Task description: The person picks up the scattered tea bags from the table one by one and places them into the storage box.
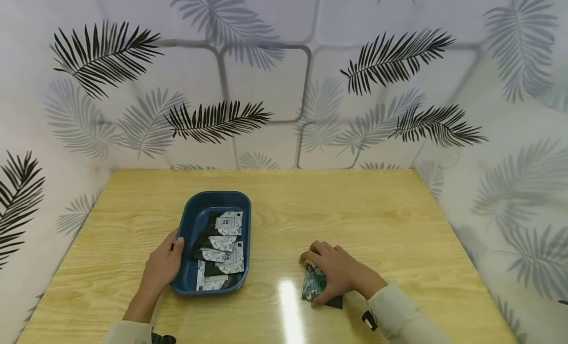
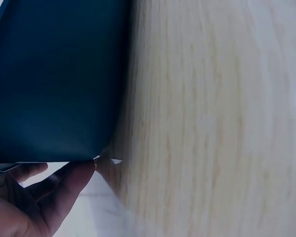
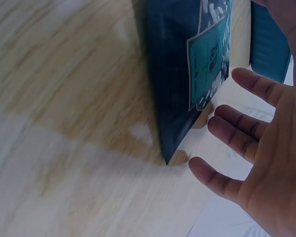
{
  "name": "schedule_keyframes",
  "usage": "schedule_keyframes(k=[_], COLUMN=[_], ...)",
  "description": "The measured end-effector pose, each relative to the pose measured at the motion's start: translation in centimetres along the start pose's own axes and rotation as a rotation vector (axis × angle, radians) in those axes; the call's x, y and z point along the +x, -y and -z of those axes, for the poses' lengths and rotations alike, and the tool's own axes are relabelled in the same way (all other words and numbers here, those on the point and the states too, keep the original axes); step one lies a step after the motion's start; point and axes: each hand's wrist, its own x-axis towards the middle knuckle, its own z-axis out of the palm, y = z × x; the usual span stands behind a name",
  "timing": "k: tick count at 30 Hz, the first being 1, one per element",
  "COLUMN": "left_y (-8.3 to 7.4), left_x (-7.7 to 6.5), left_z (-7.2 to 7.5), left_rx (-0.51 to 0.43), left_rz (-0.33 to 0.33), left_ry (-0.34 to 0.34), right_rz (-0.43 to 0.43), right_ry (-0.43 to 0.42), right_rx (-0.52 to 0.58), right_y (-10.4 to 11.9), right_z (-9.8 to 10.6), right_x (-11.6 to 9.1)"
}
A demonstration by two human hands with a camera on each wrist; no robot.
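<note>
A dark blue plastic tub [image 1: 191, 225] stands on the wooden table, left of the middle. My left hand [image 1: 163, 265] grips its left side, the thumb at the rim; the left wrist view shows the fingers [image 2: 69, 190] against the tub's wall [image 2: 59, 79]. Inside lie several overlapping black-and-white sachets [image 1: 228, 224]. To the right, my right hand [image 1: 341, 272] spreads over a flat dark packet [image 1: 309, 285] with a green label and a pebble-like print. In the right wrist view the packet [image 3: 170, 79] lies on the table, fingers [image 3: 232, 136] spread near its edge.
The light wooden table [image 1: 355, 201] ends at the back against a hanging cloth [image 1: 275, 87] with a leaf print, which also runs along both sides. A bright reflection falls on the tabletop between the tub and the packet.
</note>
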Motion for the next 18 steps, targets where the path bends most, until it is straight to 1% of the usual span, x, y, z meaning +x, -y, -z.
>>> schedule_keyframes(k=[2,6,10,18], left_y=[-0.04,-0.12,-0.25,-0.30], left_x=[0.00,-0.09,-0.06,0.07], left_z=[-0.01,0.08,0.10,0.11], left_rx=[0.002,0.010,0.004,-0.001], left_rz=[0.000,0.004,0.005,0.024], left_ry=[-0.007,-0.011,-0.007,0.008], right_rz=[-0.007,-0.028,-0.038,0.000], right_ry=[0.000,0.004,-0.022,-0.048], right_rx=[-0.009,0.009,0.009,-0.043], right_y=[-0.01,-0.07,-0.35,-0.55], right_z=[0.08,-0.13,-0.27,-0.40], right_x=[-0.12,-0.49,-0.80,-0.82])
